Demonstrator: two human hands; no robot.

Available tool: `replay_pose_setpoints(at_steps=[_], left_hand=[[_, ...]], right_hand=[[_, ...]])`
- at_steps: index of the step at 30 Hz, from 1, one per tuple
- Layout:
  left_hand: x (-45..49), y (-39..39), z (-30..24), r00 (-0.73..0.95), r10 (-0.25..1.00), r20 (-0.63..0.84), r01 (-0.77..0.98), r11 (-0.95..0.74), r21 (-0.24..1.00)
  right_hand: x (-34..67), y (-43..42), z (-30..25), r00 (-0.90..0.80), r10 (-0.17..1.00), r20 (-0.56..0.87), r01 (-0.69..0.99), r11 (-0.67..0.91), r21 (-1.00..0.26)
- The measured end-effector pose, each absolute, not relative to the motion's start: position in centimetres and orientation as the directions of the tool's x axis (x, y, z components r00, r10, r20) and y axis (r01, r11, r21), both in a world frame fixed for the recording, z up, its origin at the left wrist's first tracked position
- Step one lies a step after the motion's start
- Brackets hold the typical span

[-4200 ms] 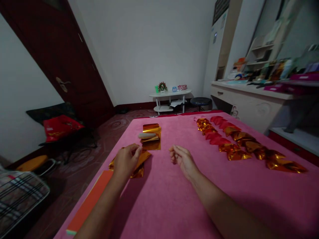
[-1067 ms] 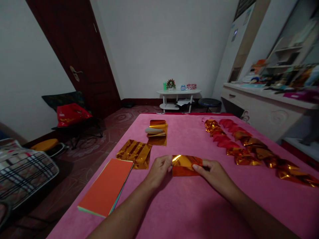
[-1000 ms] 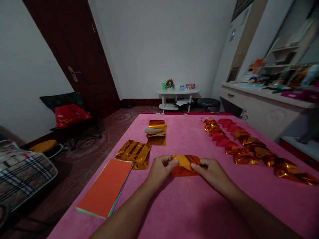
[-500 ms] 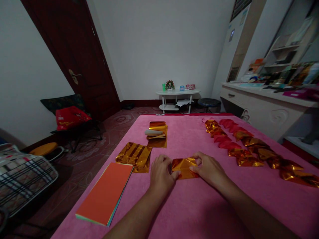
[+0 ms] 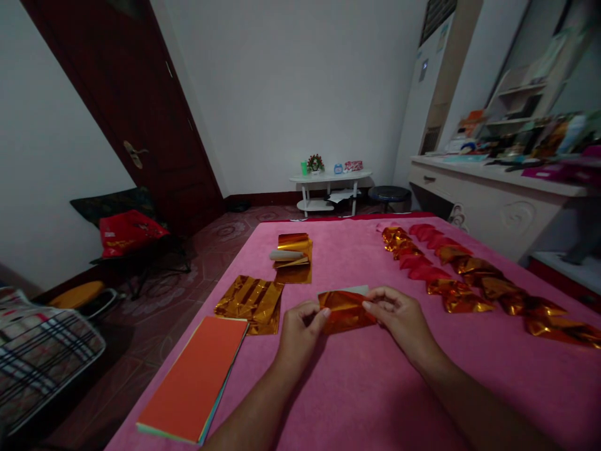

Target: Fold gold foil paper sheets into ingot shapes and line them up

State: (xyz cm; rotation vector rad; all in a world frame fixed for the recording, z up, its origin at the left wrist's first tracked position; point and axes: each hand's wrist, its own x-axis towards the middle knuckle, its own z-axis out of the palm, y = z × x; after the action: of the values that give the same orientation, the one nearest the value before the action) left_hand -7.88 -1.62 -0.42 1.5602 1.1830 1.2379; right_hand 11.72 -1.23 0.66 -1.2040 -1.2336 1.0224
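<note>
A folded piece of gold foil paper (image 5: 346,309) is held just above the pink table cloth (image 5: 357,388) between both my hands. My left hand (image 5: 300,326) pinches its left edge, thumb on top. My right hand (image 5: 399,316) pinches its right edge, fingers closed. A white back side of the foil shows along the top edge. Left of my hands lies a flat stack of gold foil sheets (image 5: 248,299), and beyond it a second gold foil stack (image 5: 293,255) with a pale stick (image 5: 285,255) lying on it.
A stack of orange paper (image 5: 197,376) lies at the table's near left edge. A row of several folded gold and red foil pieces (image 5: 469,279) runs along the right side. Beyond are a dark door (image 5: 122,113), a small white table (image 5: 328,185) and a cluttered cabinet (image 5: 498,188).
Earlier my left hand was at the flat foil stack and my right was empty. Since then both hands took one sheet, folded it on the cloth, and now lift it slightly.
</note>
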Motion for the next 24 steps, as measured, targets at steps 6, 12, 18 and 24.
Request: replay_pose_setpoints(at_steps=[6,12,18,24], left_hand=[[-7.91,-2.15,0.46,0.075,0.952,0.297,0.178,-0.306,0.935],[-8.07,-1.81,-0.07,0.009,0.963,0.269,0.084,-0.269,0.960],[-8.26,-1.82,-0.01,-0.044,0.972,0.232,0.060,-0.229,0.972],[-8.17,-1.97,0.14,-0.039,0.979,0.202,0.116,-0.196,0.974]], right_hand=[[11.64,-1.83,0.49,0.033,0.991,0.128,0.110,0.124,-0.986],[11.71,-1.75,0.26,-0.032,0.992,0.123,0.114,0.126,-0.986],[11.31,-2.01,0.34,-0.031,0.994,0.103,0.107,0.106,-0.989],[11.28,-2.18,0.46,0.025,0.995,0.092,0.001,0.092,-0.996]])
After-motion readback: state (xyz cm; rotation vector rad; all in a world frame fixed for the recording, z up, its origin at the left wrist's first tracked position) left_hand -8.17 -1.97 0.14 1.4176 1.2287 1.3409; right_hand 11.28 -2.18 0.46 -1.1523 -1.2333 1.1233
